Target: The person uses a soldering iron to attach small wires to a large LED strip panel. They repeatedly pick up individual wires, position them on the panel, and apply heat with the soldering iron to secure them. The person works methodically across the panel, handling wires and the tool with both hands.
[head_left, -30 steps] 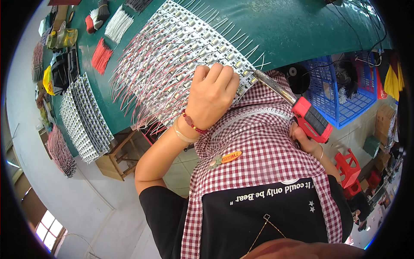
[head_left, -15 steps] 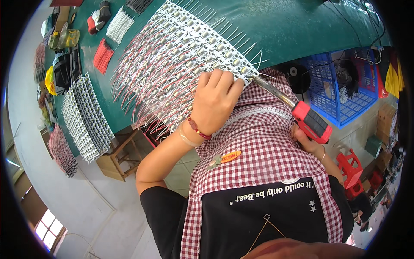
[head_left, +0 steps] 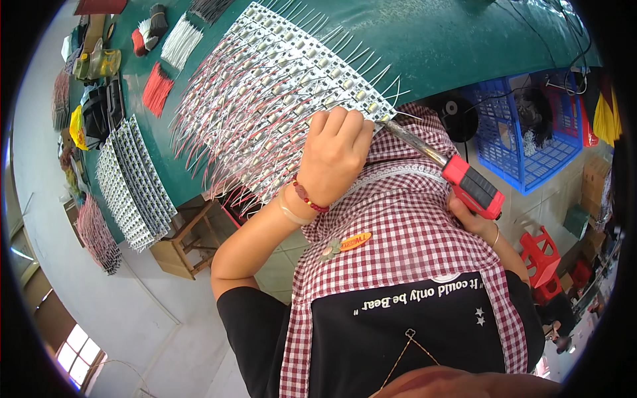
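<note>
A wide panel of white circuit boards (head_left: 292, 66) lies on the green table, with rows of small parts and many red and white wires standing off it. My left hand (head_left: 336, 147) is closed, knuckles up, at the panel's near edge; its fingertips and whatever they pinch are hidden. To its right is a soldering iron (head_left: 472, 188) with a red and black handle. Its metal barrel slants up to the left, the tip at the panel's near right corner. My right hand (head_left: 470, 217) is closed at the handle, its fingers mostly hidden beneath.
Bundles of red wires (head_left: 157, 89) and white wires (head_left: 182, 41) lie on the green table (head_left: 451, 40) at the back left. More board strips (head_left: 133, 182) sit at the left edge. A blue crate (head_left: 524, 156) and a red stool (head_left: 541, 262) stand at the right.
The soldering iron's handle has shifted slightly left and down with my right hand, its tip staying at the panel's corner. My left hand has hardly moved.
</note>
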